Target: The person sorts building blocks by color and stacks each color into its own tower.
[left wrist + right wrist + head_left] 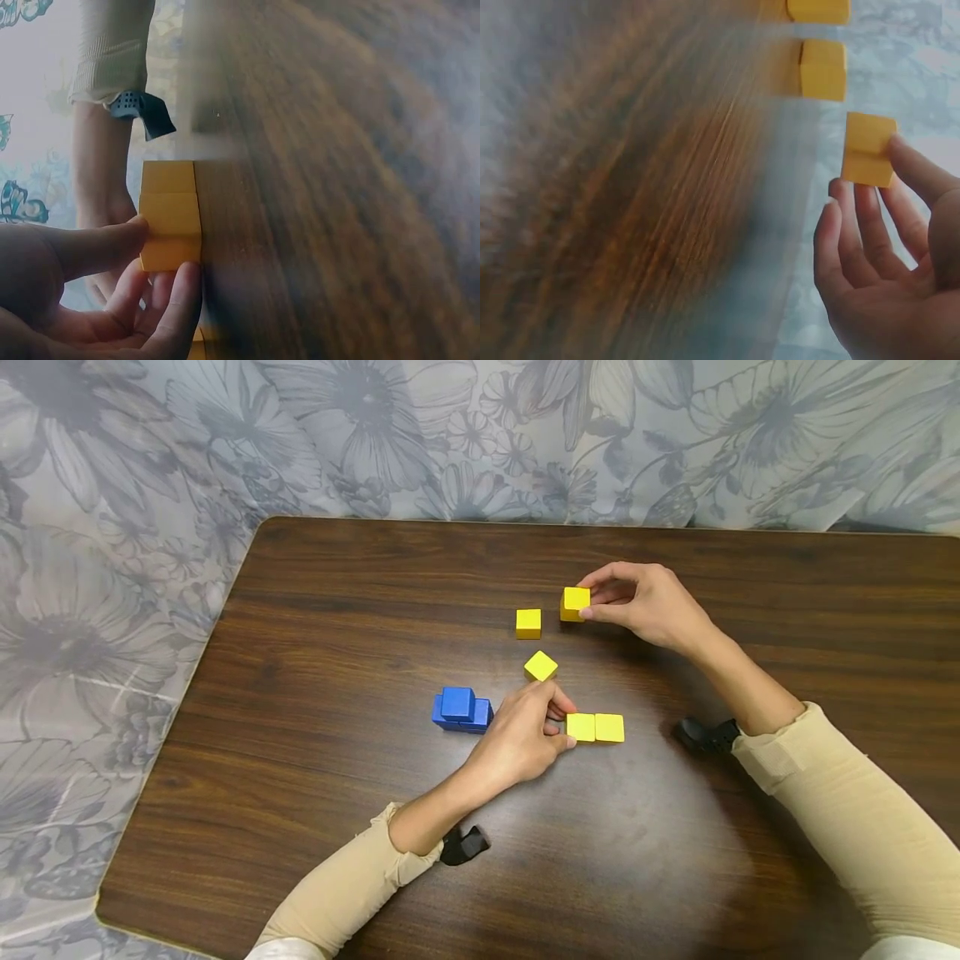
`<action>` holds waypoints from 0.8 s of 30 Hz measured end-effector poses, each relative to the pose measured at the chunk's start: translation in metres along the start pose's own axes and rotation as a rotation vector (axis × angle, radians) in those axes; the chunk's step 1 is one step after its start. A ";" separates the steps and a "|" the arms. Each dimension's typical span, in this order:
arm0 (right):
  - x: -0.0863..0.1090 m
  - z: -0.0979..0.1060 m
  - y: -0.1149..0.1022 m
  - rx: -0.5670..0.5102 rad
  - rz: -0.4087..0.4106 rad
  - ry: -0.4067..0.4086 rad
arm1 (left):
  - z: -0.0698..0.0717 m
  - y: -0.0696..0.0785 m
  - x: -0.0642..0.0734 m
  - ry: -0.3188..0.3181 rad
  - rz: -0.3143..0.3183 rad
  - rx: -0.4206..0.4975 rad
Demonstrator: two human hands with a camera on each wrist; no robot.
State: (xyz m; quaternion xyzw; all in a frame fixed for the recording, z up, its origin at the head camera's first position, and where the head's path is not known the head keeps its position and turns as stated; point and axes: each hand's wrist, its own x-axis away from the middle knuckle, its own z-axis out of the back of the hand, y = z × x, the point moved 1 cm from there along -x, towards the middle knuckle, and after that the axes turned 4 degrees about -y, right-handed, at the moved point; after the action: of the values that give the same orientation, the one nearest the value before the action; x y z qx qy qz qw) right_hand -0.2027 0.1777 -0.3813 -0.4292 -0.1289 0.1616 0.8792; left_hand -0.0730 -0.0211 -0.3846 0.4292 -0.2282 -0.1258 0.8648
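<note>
Between thumb and fingers, my right hand (660, 606) pinches a yellow cube (576, 603) near the back of the table; the right wrist view shows this cube (868, 148) raised off the wood. My left hand (521, 735) grips the left one of two yellow cubes (581, 727) that sit side by side, thumb on the near face and fingers on the far face. The other cube (610, 728) of that pair touches its right side. Just beyond the left hand's knuckles lies a turned yellow cube (541, 666), and farther back is another yellow cube (528, 624).
Left of my left hand stands a small stack of blue cubes (457, 703), one resting on top of others. The brown wooden table (322, 610) ends at the back against a flower-patterned cloth (360, 435). Black straps (463, 845) hang at both wrists.
</note>
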 end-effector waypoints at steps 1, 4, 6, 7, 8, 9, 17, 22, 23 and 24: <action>0.003 0.000 -0.001 -0.005 0.006 0.002 | 0.000 0.000 0.000 0.000 0.001 0.001; 0.011 -0.001 -0.005 -0.028 0.033 0.006 | -0.001 0.001 0.001 -0.001 0.002 -0.005; 0.016 -0.002 -0.008 -0.047 0.044 0.009 | 0.000 0.001 0.001 -0.002 -0.001 -0.010; 0.018 -0.002 -0.009 -0.051 0.050 0.012 | 0.000 0.001 0.001 -0.004 -0.002 -0.015; 0.020 -0.003 -0.010 -0.056 0.057 0.015 | 0.000 0.001 0.001 -0.005 -0.004 -0.017; 0.022 -0.003 -0.012 -0.057 0.063 0.017 | 0.000 0.001 0.001 -0.005 -0.004 -0.022; 0.045 -0.002 -0.015 -0.059 0.087 0.043 | -0.001 0.003 0.000 -0.017 0.000 -0.042; 0.059 -0.002 -0.017 -0.112 0.084 0.051 | 0.000 0.002 -0.001 -0.026 0.005 -0.043; 0.061 -0.003 -0.017 -0.119 0.086 0.051 | 0.001 0.001 -0.001 -0.027 0.007 -0.039; 0.063 -0.003 -0.018 -0.125 0.090 0.051 | 0.001 0.001 -0.001 -0.029 0.009 -0.036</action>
State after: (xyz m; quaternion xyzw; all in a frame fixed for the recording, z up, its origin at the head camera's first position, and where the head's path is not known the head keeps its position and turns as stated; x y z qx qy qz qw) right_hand -0.1409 0.1902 -0.3636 -0.4927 -0.0969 0.1816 0.8455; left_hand -0.0742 -0.0210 -0.3835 0.4109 -0.2403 -0.1322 0.8694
